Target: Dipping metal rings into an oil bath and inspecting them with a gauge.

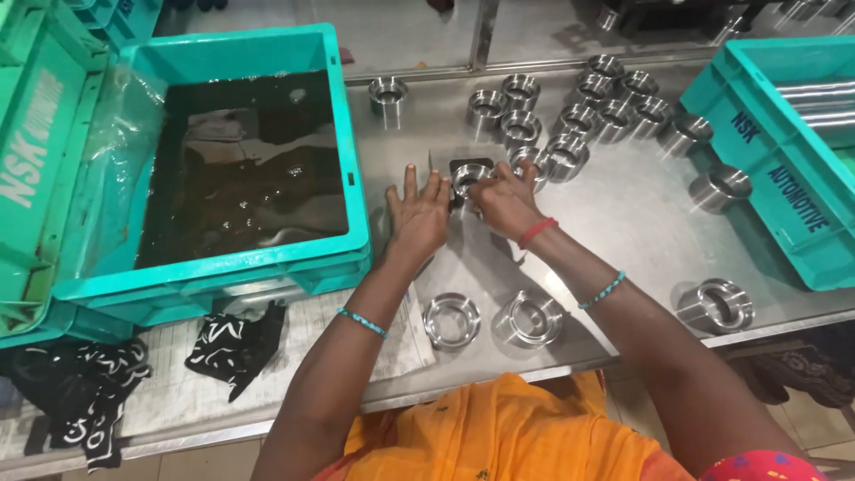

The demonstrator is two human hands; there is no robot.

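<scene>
Two hands meet at the middle of the frame, just above centre, over a single shiny metal ring (467, 178) that sits on a small dark block (469, 166) on the steel table (623, 223). The right hand (504, 201) comes in from the lower right and its fingers close around the ring's right side, so it looks clamped on the part, though the exact pinch is partly hidden by the knuckles. The left hand (417, 214) lies flat and spread just to the ring's left, fingertips pointing to the top of the frame and its edge touching or almost touching the block; it holds nothing that can be seen. The ring therefore lies between the two hands, slightly nearer the right one, with its bore facing upward. A cluster of similar metal rings (570, 116) stands just beyond, toward the upper right, the nearest of them right beside the right hand. Two more rings (492, 321) rest lower in the frame, between the forearms. A teal crate (356, 178) lined with plastic and holding dark liquid fills the left side, and another teal crate (757, 151) sits at the right edge.
</scene>
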